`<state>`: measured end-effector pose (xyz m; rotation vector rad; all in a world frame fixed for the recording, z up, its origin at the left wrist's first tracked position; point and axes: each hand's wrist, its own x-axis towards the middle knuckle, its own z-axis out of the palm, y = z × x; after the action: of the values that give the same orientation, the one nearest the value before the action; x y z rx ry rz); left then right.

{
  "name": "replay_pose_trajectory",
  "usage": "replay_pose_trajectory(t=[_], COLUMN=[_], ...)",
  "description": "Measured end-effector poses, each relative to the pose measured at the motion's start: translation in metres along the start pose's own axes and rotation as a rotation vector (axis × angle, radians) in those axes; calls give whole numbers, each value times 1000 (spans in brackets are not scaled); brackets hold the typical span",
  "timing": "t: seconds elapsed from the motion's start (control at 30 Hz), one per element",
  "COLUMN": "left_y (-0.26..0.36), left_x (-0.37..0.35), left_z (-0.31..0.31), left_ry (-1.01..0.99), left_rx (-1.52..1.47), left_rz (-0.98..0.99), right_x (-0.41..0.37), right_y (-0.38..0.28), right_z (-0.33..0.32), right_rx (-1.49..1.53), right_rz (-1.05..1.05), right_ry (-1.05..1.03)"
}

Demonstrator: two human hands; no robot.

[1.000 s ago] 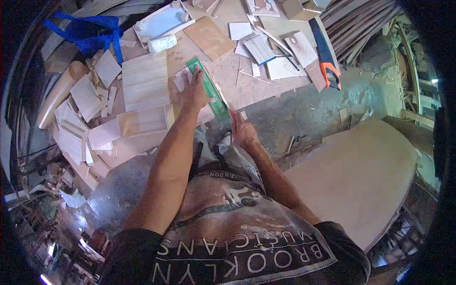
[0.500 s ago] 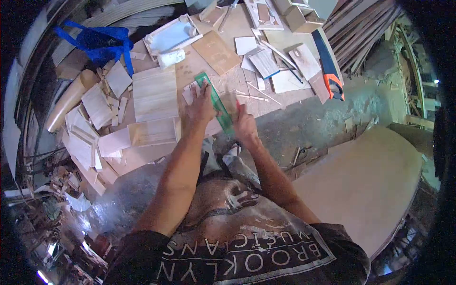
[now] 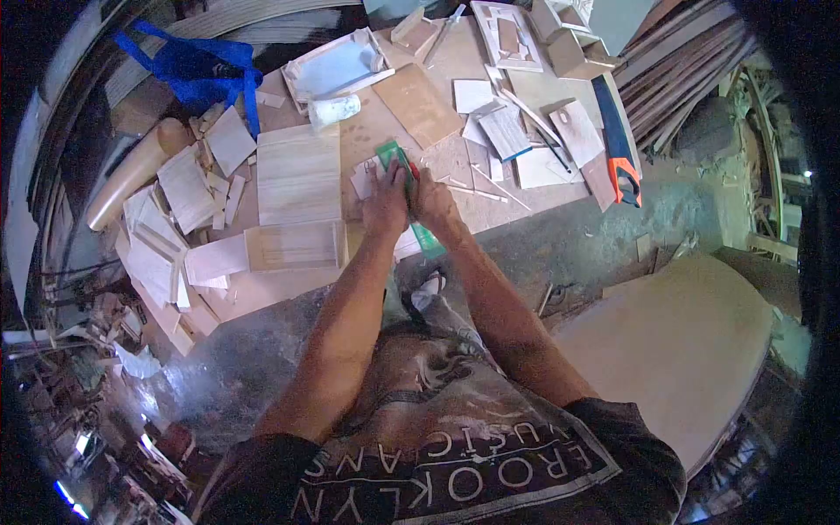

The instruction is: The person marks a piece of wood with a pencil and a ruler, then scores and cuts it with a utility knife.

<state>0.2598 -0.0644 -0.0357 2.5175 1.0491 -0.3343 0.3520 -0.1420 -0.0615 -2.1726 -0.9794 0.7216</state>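
Observation:
A green ruler (image 3: 427,241) lies slanting across a pale thin piece (image 3: 360,181) near the table's front edge. My left hand (image 3: 386,208) presses down on the ruler, its fingers spread over it. Close against its right side, my right hand (image 3: 432,203) is closed around a small red tool (image 3: 414,168), which sits at the ruler's edge. The tool's tip is too small to make out. Thin wood strips (image 3: 477,190) lie just right of my right hand.
An open wooden box (image 3: 293,246) and a flat panel (image 3: 299,175) lie at the left. Behind are a brown board (image 3: 418,105), a white roll (image 3: 334,110) and a tray (image 3: 339,66). A handsaw (image 3: 612,131) lies along the right edge.
My right hand has moved left and up against the ruler, bringing the red tool beside my left hand. The whole view has shifted slightly.

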Motion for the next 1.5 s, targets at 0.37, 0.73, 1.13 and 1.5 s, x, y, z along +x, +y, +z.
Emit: replay_pose_trajectory(t=[0.37, 0.73, 1.13, 1.5], left_y=[0, 11, -4, 7], left_x=[-6, -12, 0, -8], left_z=[-5, -30, 13, -17], left_ry=[-20, -70, 162, -45], left_rx=[-44, -93, 4, -56], left_rz=[-22, -42, 65, 5], right_x=[-23, -21, 0, -17], right_y=[-28, -7, -22, 4], right_z=[-19, -29, -27, -30], right_rx=[-200, -168, -376, -144], right_rz=[109, 183, 16, 5], right_ry=[-98, -82, -231, 11])
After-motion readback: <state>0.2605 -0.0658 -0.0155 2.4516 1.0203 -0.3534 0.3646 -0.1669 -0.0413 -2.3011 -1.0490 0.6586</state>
